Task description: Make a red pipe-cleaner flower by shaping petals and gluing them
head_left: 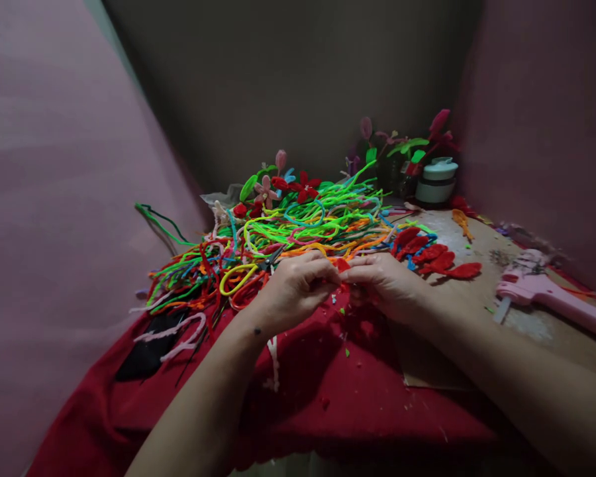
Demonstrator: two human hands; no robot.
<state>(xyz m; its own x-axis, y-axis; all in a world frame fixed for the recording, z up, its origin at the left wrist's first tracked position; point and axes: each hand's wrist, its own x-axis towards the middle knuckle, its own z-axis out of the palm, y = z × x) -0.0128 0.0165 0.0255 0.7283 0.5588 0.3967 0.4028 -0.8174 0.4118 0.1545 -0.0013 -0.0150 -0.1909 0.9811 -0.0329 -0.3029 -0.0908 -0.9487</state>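
At the middle of the tabletop (298,417), just short of a heap of loose pipe cleaners (322,228), the left hand (300,285) and the right hand (387,281) meet over a small red fuzzy piece (342,265). The fingers of both hands are closed, pinching that piece at their tips; they cover much of it, so its full shape cannot be told.

Risks noted are as follows. First, the hold is by fingertips alone; should either pinch slacken, the piece could spring out of shape or fall. On the red cloth (94,404) it would be hard to trace, the colours being nearly alike. Second, the heap lies tangled just beyond the left hand; a snagged stem could drag others along. A dark-bladed tool (272,260), apparently scissors, lies among those stems, and a careless reach could meet its edge. Third, several red petals (430,257) lie grouped just right of the right hand; a sideways sweep could scatter or crush them. Fourth, a pink glue gun (551,289) rests farther right on a brown sheet (491,242), near the right forearm (496,358). Whether it is hot cannot be told; if so, contact could burn. Lastly, green scraps (347,352) on the cloth could cling to the fuzzy pile.
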